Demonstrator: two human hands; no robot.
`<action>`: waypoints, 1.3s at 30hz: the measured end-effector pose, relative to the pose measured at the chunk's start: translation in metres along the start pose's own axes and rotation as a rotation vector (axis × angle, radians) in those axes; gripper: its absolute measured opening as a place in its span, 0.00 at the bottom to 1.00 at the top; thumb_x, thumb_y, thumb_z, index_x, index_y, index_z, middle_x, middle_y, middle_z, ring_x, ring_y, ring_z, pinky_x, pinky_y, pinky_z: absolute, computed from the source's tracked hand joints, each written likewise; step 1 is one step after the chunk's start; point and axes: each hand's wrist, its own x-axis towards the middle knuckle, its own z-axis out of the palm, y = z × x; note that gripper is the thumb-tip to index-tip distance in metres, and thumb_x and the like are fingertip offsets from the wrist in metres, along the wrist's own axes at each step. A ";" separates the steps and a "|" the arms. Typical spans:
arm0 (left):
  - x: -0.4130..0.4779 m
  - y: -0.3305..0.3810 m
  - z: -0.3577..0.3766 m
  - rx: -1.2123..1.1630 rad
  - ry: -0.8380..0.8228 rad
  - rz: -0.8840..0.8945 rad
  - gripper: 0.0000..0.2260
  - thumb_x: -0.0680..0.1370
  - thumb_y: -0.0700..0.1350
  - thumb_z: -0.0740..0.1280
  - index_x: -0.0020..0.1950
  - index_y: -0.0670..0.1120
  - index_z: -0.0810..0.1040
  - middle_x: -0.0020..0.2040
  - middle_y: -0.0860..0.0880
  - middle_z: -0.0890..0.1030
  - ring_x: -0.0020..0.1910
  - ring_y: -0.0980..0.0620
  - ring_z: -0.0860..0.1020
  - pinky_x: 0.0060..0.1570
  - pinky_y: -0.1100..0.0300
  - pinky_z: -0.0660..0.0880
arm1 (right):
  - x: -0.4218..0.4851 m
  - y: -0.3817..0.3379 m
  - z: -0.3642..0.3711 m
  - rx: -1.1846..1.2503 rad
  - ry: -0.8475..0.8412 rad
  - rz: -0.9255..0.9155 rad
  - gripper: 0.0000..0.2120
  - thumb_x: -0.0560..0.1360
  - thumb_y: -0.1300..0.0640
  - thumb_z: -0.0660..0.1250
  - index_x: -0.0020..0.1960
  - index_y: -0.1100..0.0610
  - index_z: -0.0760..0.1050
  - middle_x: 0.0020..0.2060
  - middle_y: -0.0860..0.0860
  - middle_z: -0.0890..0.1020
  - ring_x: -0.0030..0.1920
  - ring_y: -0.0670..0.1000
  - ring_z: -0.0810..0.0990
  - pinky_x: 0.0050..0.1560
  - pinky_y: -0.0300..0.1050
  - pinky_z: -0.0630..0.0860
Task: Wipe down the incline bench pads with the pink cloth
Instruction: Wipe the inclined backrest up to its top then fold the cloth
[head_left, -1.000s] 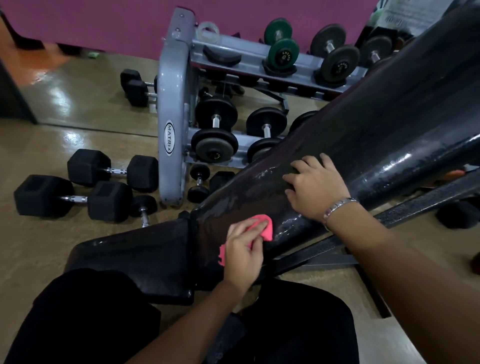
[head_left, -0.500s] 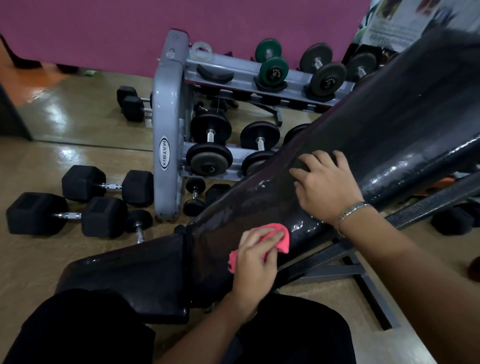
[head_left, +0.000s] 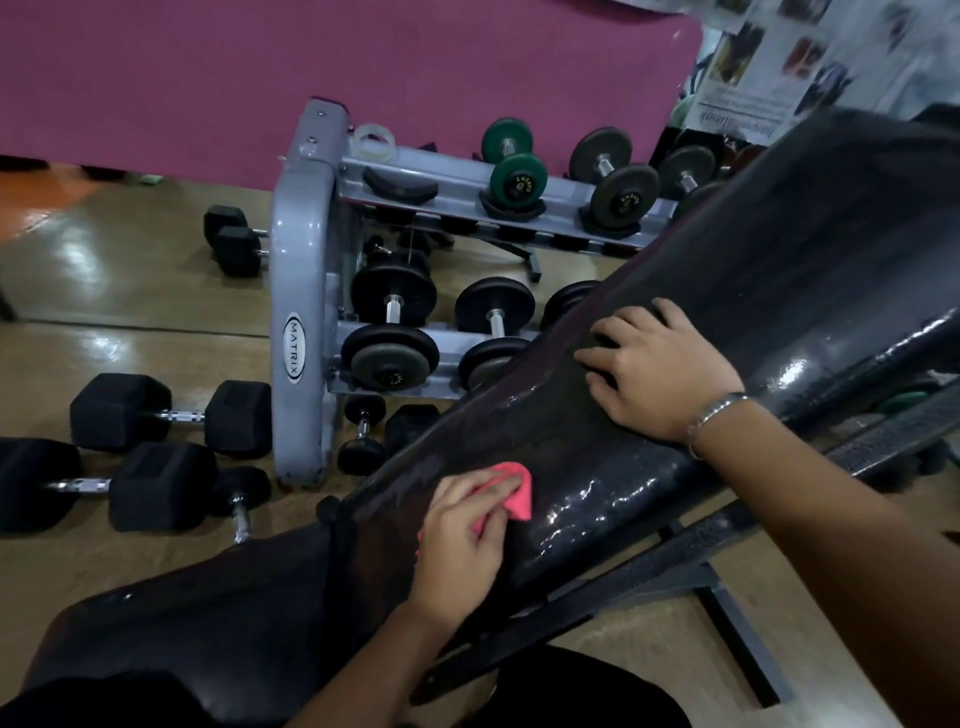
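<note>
The black incline back pad (head_left: 753, 291) slopes up from lower left to upper right, shiny and wet-looking along its near edge. Below it lies the black seat pad (head_left: 208, 634). My left hand (head_left: 462, 535) presses the crumpled pink cloth (head_left: 514, 493) against the lower part of the back pad, the cloth sticking out past my fingertips. My right hand (head_left: 660, 369) rests flat on the back pad higher up, fingers spread, with a metal bracelet (head_left: 711, 415) on the wrist.
A grey Matrix dumbbell rack (head_left: 301, 312) with round dumbbells stands just behind the bench. Black hex dumbbells (head_left: 156, 415) lie on the brown floor at left. The bench's dark steel frame (head_left: 727, 551) runs under the pad at right. A magenta wall closes the back.
My left hand has slid the pink cloth a little up the back pad. My right hand has shifted higher along the pad. The camera has tilted upward.
</note>
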 end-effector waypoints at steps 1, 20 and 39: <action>0.002 -0.001 0.001 0.007 0.020 -0.046 0.20 0.75 0.33 0.71 0.60 0.54 0.84 0.58 0.60 0.81 0.59 0.57 0.77 0.60 0.61 0.74 | 0.000 0.000 0.003 -0.004 0.010 0.005 0.24 0.78 0.43 0.53 0.60 0.47 0.83 0.59 0.52 0.82 0.61 0.59 0.77 0.69 0.64 0.66; -0.043 0.000 -0.005 0.032 -0.049 0.242 0.17 0.71 0.31 0.75 0.55 0.47 0.86 0.55 0.54 0.81 0.56 0.52 0.78 0.58 0.57 0.74 | 0.002 0.004 0.020 -0.028 0.151 -0.026 0.23 0.79 0.45 0.54 0.63 0.50 0.83 0.60 0.54 0.81 0.63 0.61 0.76 0.70 0.65 0.65; -0.016 0.026 0.008 0.023 -0.089 0.233 0.16 0.71 0.31 0.73 0.53 0.47 0.86 0.54 0.54 0.82 0.56 0.53 0.78 0.59 0.63 0.71 | 0.005 0.003 0.018 -0.079 0.103 -0.003 0.21 0.80 0.44 0.55 0.62 0.48 0.82 0.59 0.53 0.81 0.62 0.60 0.76 0.70 0.64 0.64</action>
